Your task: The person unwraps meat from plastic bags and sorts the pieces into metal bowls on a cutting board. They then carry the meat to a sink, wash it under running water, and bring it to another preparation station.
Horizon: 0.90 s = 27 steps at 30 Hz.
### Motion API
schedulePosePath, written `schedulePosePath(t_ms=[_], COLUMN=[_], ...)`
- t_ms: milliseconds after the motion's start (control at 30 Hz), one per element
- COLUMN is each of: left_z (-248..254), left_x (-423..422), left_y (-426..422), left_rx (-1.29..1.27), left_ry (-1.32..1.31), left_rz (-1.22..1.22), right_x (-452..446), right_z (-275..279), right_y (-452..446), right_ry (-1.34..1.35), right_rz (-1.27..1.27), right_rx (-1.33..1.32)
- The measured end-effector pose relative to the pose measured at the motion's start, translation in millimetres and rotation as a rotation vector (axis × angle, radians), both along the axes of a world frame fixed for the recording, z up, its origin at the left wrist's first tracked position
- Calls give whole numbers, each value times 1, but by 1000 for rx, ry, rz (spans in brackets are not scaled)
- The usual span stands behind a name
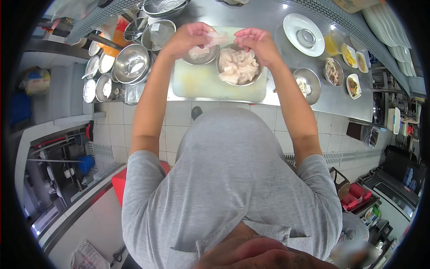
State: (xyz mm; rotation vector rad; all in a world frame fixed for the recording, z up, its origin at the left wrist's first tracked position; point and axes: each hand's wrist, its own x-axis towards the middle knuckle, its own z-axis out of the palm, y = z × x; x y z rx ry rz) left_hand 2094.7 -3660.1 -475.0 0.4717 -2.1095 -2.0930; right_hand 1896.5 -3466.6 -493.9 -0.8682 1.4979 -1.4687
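Note:
Over the smaller metal bowl [207, 58], which has a few pale raw pieces [197, 53] in it, my left hand [191, 38] is closed on a thin, pale, translucent piece [217, 40]. My right hand [259, 44] is above the right rim of a fuller metal bowl [220, 71], its fingers pinched together near the piece's right end. Whether they hold anything is too small to tell. Sliced pale raw meat [238, 66] fills that bowl. Both bowls rest on a greenish-white cutting board [192, 85].
Stacked metal bowls [131, 63] and small containers stand at the left. On the right are a white oval plate [291, 27], a metal bowl [315, 86] with white bits, and small dishes of food [354, 86]. Stacked white plates [380, 22] are at the upper right.

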Motion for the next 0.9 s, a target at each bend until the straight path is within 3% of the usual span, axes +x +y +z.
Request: schedulePosePath(t_ms=[67, 100, 200, 267, 367, 500, 700, 800, 900], left_z=[-11, -18, -62, -75, -73, -107, -106, -103, -98], left_x=[8, 12, 26, 26, 21, 9, 15, 17, 15], left_y=[-16, -23, -33, -25, 8, 26, 44, 46, 47], left_rx=[-33, -50, -1013, -805, -622, -445, -446, -457, -446], left_ry=[-63, -93, -286, -221, -213, -208, -259, -231, -185], left_rz=[84, 125, 298, 278, 197, 105, 103, 133, 164], right_x=[-2, -1, 9, 29, 56, 84, 78, 62, 36], right_z=[1, -2, -12, -12, -26, -38, -74, -69, -49], right_y=[-2, -2, 1, 3, -3, -16, -23, -21, -5], right_ry=[63, 223, 654, 878, 1275, 1424, 1426, 1173, 711], right_rz=[-37, -18, 47, 98, 148, 195, 30, -77, 7], right_rx=[64, 137, 335, 437, 355, 464, 262, 301, 265])
